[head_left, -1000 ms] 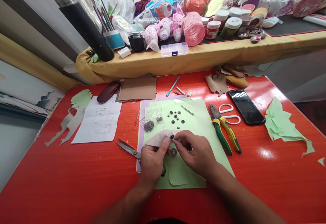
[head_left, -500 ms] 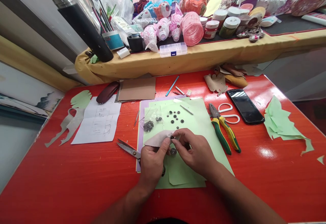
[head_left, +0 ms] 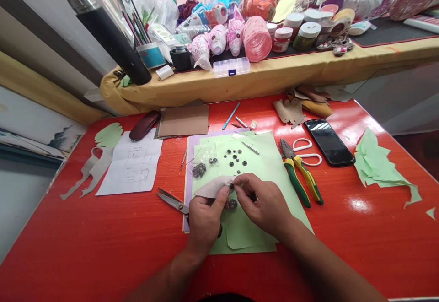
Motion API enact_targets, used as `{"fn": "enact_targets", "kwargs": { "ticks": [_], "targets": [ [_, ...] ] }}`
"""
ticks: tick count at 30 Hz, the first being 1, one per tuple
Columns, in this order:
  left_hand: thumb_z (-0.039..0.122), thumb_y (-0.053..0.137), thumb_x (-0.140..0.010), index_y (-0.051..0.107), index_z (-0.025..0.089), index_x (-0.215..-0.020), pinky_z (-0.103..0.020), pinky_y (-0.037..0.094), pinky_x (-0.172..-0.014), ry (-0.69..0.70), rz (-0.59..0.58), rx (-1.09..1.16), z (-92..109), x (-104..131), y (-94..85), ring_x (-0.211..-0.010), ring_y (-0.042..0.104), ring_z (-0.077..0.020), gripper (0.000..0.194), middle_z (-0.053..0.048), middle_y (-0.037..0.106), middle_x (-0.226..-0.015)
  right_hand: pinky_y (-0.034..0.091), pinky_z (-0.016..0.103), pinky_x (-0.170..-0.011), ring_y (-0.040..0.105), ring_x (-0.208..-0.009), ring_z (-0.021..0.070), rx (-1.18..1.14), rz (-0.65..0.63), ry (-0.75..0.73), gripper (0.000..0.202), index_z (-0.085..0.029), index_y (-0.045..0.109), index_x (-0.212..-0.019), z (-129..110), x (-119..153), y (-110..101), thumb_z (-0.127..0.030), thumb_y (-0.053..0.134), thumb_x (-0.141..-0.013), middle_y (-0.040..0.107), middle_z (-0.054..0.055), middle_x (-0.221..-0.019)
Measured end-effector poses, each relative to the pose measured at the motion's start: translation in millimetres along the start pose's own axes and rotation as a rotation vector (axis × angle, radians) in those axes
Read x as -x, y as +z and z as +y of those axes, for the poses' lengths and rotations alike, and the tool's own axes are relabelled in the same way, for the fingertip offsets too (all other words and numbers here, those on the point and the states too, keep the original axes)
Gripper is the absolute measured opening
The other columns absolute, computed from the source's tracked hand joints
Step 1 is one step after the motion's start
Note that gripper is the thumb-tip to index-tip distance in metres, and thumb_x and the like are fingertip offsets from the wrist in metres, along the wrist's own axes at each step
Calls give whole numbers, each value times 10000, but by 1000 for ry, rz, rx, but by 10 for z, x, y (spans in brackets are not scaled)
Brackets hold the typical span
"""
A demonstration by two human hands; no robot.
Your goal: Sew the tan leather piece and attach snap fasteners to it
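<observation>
My left hand [head_left: 205, 217] pinches a pale grey-white piece of leather or fabric [head_left: 212, 186] between thumb and fingers, holding it above green paper sheets [head_left: 252, 231]. A small dark snap button [head_left: 231, 186] sits at the piece's right end, by my left thumb tip. From the right, my right hand [head_left: 265, 205] closes on that snap with thumb and forefinger; the fingertips partly cover it. Just below the fingers lies a round dark metal disc [head_left: 232, 204]. Several loose snap parts [head_left: 244, 163] are scattered beyond, next to a clear bag [head_left: 199, 169] with more dark parts.
Open scissors [head_left: 174, 201] lie left of my left hand. Green-and-yellow pliers [head_left: 297, 174], white-handled scissors [head_left: 310, 158] and a phone [head_left: 329, 142] are on the right. A drawn paper sheet [head_left: 132, 169] lies left; a cluttered shelf [head_left: 192, 89] runs along the back.
Both hands stay nearly in place around the pale piece. The right fingertips have shifted slightly, and more of the dark snap shows. The whole view has moved a little.
</observation>
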State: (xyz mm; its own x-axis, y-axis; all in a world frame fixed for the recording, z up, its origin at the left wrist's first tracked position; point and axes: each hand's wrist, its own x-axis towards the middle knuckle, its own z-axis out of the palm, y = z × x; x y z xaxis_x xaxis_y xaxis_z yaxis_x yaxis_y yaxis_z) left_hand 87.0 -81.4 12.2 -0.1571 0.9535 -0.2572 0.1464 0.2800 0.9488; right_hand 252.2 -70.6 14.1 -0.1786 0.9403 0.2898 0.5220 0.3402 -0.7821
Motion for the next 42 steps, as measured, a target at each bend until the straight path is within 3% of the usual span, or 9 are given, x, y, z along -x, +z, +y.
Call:
{"fn": "enact_targets", "kwargs": {
  "ticks": [7,12,16,19,24,30,35,38,42],
  "targets": [
    [463,809,-827,750,172,-721,-244,502,-627,2,-66,122,-6,-33,-7,-631,592,-153,315,-6,626,-628,374,214,-509,512,-511,106,-136,-58,121,50,-234,617,-1039,-9,-16,8,-248,595,-997,615,-66,-631],
    [461,824,-813,736,169,-680,-249,527,-648,-27,-73,161,-8,-33,-34,-652,623,-165,333,-18,657,-646,420,213,-549,549,-567,118,-250,-84,187,75,-235,652,-1040,-32,-24,16,-251,626,-971,617,-58,-646],
    [485,827,-793,750,170,-693,-259,520,-612,-41,-34,130,4,-37,-61,-644,618,-174,339,-27,675,-659,437,222,-564,541,-561,120,-330,-98,208,97,-223,685,-1032,-51,-54,-12,-275,621,-982,574,-61,-610],
    [504,832,-767,731,183,-638,-262,523,-619,-50,19,121,67,-39,-64,-652,616,-176,360,-26,665,-645,433,235,-558,551,-569,127,-294,-19,218,155,-205,703,-1008,-50,-95,-117,-321,600,-1006,575,-43,-632],
    [474,879,-728,792,182,-813,-259,540,-695,-46,-8,263,197,-46,-57,-723,627,-166,317,-21,693,-718,477,264,-625,587,-644,157,-16,246,224,229,-202,701,-1071,60,-75,-487,-408,620,-1014,608,-11,-717],
    [472,898,-729,786,154,-971,-263,529,-643,-155,-115,522,283,-107,-12,-694,649,-151,415,-31,734,-811,535,369,-768,679,-982,292,543,165,283,531,-235,622,-1370,380,267,-868,-592,631,-978,707,109,-1091],
    [435,893,-754,785,161,-1025,-254,528,-666,-131,-133,607,332,-168,42,-690,659,-128,400,-35,768,-873,528,445,-890,631,-1168,374,768,146,396,679,-200,528,-1469,639,486,-911,-650,591,-965,658,184,-1265],
    [428,896,-747,790,154,-1009,-252,516,-661,-108,-130,621,349,-204,59,-682,663,-126,393,-42,775,-863,504,456,-951,622,-1173,375,814,95,395,623,-167,549,-1436,704,491,-855,-569,612,-964,675,181,-1217],
    [421,895,-748,796,156,-977,-245,496,-655,-104,-124,668,358,-241,64,-699,671,-127,364,-46,776,-873,504,436,-885,652,-1068,363,843,76,412,489,-156,615,-1344,657,413,-819,-411,619,-927,695,158,-1097]
  ]
}}
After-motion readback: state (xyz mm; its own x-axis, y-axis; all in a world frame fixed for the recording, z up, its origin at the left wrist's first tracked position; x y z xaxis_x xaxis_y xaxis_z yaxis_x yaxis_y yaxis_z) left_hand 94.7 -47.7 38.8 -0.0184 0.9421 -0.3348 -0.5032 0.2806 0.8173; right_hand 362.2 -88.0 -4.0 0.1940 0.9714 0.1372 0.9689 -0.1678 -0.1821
